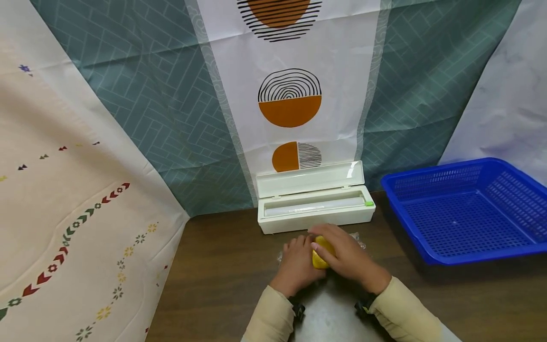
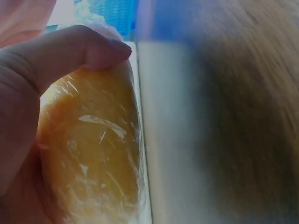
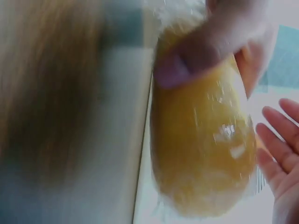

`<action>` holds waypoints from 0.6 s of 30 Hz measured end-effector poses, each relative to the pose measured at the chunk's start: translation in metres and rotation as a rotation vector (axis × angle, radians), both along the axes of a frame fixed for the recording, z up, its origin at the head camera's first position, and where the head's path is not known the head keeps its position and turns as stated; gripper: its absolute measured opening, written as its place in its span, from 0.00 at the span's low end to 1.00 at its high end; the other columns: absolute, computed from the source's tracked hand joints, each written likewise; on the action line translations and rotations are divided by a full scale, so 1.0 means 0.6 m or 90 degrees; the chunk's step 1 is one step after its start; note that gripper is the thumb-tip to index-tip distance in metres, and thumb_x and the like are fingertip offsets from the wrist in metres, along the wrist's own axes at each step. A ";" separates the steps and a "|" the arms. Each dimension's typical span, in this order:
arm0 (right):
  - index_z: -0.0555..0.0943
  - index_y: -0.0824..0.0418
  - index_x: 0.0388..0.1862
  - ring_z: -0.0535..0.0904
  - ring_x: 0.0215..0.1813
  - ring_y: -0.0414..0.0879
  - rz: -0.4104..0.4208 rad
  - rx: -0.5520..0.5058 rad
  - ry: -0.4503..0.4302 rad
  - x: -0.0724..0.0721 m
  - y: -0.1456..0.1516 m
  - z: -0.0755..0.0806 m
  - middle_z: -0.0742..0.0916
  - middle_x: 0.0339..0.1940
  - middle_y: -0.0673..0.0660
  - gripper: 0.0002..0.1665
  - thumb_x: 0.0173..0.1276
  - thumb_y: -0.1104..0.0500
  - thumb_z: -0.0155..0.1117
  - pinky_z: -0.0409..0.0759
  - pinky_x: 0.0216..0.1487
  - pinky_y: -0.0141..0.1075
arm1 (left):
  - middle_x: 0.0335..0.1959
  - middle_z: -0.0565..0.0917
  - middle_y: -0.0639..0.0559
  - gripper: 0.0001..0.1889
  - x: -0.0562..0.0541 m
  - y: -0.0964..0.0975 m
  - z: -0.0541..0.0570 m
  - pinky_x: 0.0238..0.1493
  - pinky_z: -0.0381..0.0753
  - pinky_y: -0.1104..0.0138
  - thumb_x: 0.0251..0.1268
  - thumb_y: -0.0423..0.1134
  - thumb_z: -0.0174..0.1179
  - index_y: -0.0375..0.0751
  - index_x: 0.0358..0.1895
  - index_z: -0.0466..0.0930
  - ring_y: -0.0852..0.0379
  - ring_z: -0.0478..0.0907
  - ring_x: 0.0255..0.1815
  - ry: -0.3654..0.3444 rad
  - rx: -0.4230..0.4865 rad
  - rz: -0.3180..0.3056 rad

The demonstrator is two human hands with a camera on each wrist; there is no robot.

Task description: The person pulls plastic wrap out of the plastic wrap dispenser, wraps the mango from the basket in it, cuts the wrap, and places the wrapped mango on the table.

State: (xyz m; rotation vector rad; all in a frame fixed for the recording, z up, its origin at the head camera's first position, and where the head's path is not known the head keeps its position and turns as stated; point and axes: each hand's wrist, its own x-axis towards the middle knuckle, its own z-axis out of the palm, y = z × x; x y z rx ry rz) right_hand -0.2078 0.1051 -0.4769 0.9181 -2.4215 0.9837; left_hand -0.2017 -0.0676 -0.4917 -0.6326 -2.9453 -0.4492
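A smooth, yellow oblong piece [image 1: 319, 260] wrapped in clear cling film is between my hands, low over the table. My left hand [image 1: 296, 267] grips it, with the thumb [image 2: 79, 51] laid across its film in the left wrist view. Crinkled film bunches at one end of the wrapped piece [image 3: 201, 135]. Over and beside its right side is my right hand [image 1: 351, 259]; the right wrist view shows that hand's fingers [image 3: 280, 135] spread, palm facing the piece. What the yellow piece is, I cannot tell.
Just behind my hands, a white cling film dispenser [image 1: 314, 220] stands with its lid raised and a roll inside. A blue perforated basket [image 1: 420, 247] sits at the right. Patterned cloths [image 1: 141, 95] hang at the back and left of the brown table [image 1: 205, 285].
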 end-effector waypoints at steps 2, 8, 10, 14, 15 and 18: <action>0.81 0.56 0.61 0.80 0.62 0.48 0.023 -0.007 0.044 0.002 -0.005 0.000 0.85 0.59 0.51 0.20 0.72 0.57 0.65 0.79 0.61 0.49 | 0.49 0.80 0.52 0.40 0.002 0.001 0.004 0.49 0.71 0.56 0.48 0.59 0.71 0.47 0.67 0.72 0.52 0.75 0.46 0.002 0.004 -0.001; 0.84 0.55 0.53 0.82 0.54 0.44 0.037 -0.010 0.158 -0.003 -0.010 -0.005 0.88 0.50 0.48 0.15 0.69 0.59 0.65 0.77 0.58 0.44 | 0.43 0.80 0.55 0.33 0.008 0.003 0.025 0.43 0.69 0.61 0.50 0.62 0.70 0.50 0.57 0.78 0.56 0.74 0.41 -0.022 0.042 -0.007; 0.85 0.55 0.51 0.83 0.52 0.45 0.033 -0.017 0.192 -0.005 -0.007 -0.006 0.89 0.48 0.47 0.13 0.68 0.60 0.65 0.77 0.57 0.43 | 0.42 0.79 0.55 0.32 0.009 0.002 0.031 0.41 0.68 0.63 0.49 0.61 0.71 0.50 0.56 0.78 0.58 0.73 0.39 -0.036 0.058 -0.017; 0.86 0.56 0.49 0.84 0.49 0.45 0.022 -0.046 0.231 -0.008 0.000 -0.006 0.90 0.45 0.48 0.11 0.71 0.58 0.63 0.76 0.57 0.40 | 0.40 0.78 0.57 0.36 0.010 -0.001 0.038 0.39 0.65 0.66 0.48 0.57 0.72 0.49 0.62 0.75 0.62 0.69 0.37 -0.071 0.103 -0.035; 0.86 0.56 0.48 0.84 0.48 0.45 0.021 -0.055 0.238 -0.009 0.001 -0.005 0.90 0.45 0.48 0.11 0.73 0.57 0.61 0.76 0.56 0.40 | 0.40 0.78 0.57 0.37 0.010 -0.001 0.040 0.39 0.65 0.66 0.48 0.56 0.72 0.49 0.63 0.74 0.62 0.69 0.37 -0.078 0.114 -0.037; 0.87 0.57 0.46 0.85 0.46 0.46 0.022 -0.088 0.267 -0.012 0.006 -0.002 0.90 0.42 0.48 0.14 0.77 0.53 0.56 0.78 0.54 0.40 | 0.42 0.78 0.59 0.39 0.011 0.000 0.045 0.40 0.65 0.67 0.48 0.56 0.71 0.50 0.66 0.73 0.63 0.68 0.38 -0.087 0.135 -0.043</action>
